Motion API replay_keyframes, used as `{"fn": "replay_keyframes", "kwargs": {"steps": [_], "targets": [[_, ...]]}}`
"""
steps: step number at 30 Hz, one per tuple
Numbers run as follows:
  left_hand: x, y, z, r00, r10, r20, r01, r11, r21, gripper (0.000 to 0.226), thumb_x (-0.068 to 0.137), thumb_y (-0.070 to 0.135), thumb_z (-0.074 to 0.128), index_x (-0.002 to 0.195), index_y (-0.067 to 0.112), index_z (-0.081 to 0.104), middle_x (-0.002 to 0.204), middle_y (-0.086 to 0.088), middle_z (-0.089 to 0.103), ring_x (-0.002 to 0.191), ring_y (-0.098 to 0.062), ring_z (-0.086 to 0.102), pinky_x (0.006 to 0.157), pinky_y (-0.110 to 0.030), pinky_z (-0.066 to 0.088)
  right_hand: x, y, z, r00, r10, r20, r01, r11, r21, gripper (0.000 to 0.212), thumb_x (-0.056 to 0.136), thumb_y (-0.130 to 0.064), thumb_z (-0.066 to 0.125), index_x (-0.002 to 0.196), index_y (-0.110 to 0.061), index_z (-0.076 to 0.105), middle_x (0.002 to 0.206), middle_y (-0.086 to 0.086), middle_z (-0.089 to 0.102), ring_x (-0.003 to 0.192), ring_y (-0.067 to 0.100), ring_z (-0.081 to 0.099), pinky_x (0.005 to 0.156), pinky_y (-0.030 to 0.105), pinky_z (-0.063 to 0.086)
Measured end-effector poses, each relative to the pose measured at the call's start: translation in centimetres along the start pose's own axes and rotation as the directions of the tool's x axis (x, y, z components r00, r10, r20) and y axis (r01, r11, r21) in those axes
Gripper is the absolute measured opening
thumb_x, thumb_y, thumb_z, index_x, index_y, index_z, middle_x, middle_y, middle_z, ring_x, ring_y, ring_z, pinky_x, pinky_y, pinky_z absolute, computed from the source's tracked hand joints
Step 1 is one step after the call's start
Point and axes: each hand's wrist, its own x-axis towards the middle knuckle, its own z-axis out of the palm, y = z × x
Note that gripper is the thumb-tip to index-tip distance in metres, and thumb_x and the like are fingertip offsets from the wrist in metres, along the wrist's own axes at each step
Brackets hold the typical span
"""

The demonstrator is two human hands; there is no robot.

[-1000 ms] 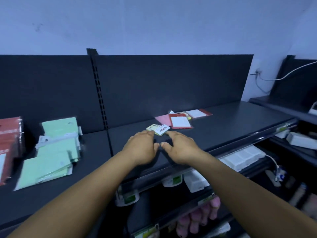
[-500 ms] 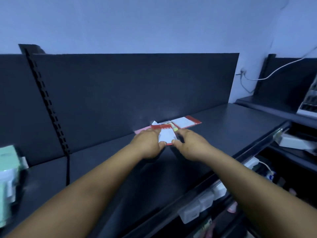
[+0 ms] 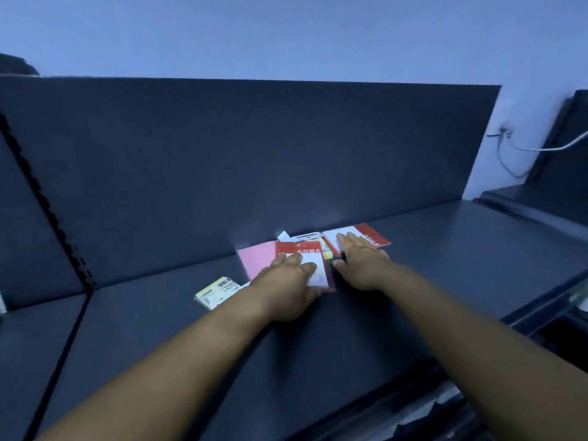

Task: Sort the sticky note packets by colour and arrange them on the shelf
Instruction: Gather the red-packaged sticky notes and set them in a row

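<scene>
A small heap of sticky note packets lies on the dark shelf (image 3: 445, 265) against its back panel. My left hand (image 3: 288, 288) rests flat on a red-and-white packet (image 3: 313, 253), fingers straight. A pink packet (image 3: 256, 259) sticks out to the left under it. My right hand (image 3: 361, 262) lies with straight fingers over a second red-and-white packet (image 3: 370, 237) further back. A yellow edge (image 3: 326, 246) shows between the two. A pale yellow packet (image 3: 216, 291) lies apart to the left, partly behind my left forearm.
The shelf's back panel (image 3: 254, 154) rises right behind the heap. A slotted upright (image 3: 47, 211) divides the shelf at the left. A white cable (image 3: 541, 149) hangs from a wall socket at the right, above another dark shelf. Lower shelves show at the bottom right.
Both hands moved forward onto the heap and opened out flat. The pale yellow packet now lies alone at the left. The view turned right, so the green packets left the frame.
</scene>
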Motion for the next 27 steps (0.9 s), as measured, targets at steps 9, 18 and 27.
{"fn": "replay_keyframes", "kwargs": {"steps": [9,18,27], "targets": [[-0.8,3.2,0.3,0.981,-0.153,-0.12,0.139,0.983,-0.116,0.041,0.094,0.039,0.051,0.131,0.021,0.051,0.133,-0.003,0.049,0.126,-0.022,0.044,0.103,-0.026,0.036,0.2,5.0,-1.1,0.973,-0.228,-0.014,0.226,0.969,-0.098,0.048,0.1,-0.048,0.028,0.136,-0.021,0.043,0.145,-0.002,0.039,0.133,0.019,0.038,0.105,0.038,0.034],[-1.4,6.0,0.6,0.897,-0.432,-0.093,0.411,0.894,-0.18,0.062,0.089,0.049,0.056,0.14,0.02,0.036,0.136,-0.009,0.041,0.125,-0.029,0.044,0.101,-0.037,0.039,-2.4,7.7,-2.5,0.962,-0.255,-0.103,0.253,0.967,-0.029,0.039,0.088,-0.053,0.051,0.111,-0.022,0.06,0.119,-0.003,0.058,0.106,0.02,0.053,0.085,0.032,0.044],[-1.1,7.1,0.8,0.821,-0.561,-0.105,0.542,0.824,-0.164,0.085,0.081,0.058,0.061,0.144,0.015,0.023,0.132,-0.015,0.049,0.124,-0.034,0.04,0.097,-0.038,0.038,-1.4,9.0,-2.0,0.996,0.026,0.081,-0.042,0.98,0.196,0.099,0.068,-0.068,0.066,0.145,-0.02,0.029,0.145,0.006,0.04,0.133,0.028,0.038,0.109,0.044,0.034]]}}
